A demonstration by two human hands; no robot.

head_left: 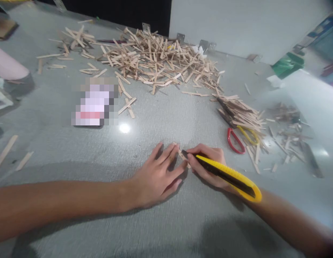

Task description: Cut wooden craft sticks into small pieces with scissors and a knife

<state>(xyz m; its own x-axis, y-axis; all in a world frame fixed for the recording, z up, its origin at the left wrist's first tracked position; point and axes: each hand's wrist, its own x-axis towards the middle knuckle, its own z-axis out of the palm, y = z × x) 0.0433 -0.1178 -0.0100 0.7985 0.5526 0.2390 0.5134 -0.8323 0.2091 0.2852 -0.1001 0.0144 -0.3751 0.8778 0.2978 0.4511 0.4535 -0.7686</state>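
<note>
My left hand (158, 172) lies flat on the grey table (166, 222), fingers stretched out and pressing down a small wooden stick (182, 155). My right hand (209, 165) grips a yellow and black utility knife (228, 174). Its tip rests on the stick, right beside my left fingertips.
A big heap of wooden sticks (158, 59) lies at the back. A smaller stack (241, 113) sits at right, over red and yellow scissors (240, 138). Offcuts (288, 132) lie further right. A blurred-out object (95, 104) lies left of centre. Loose sticks (5, 152) lie far left.
</note>
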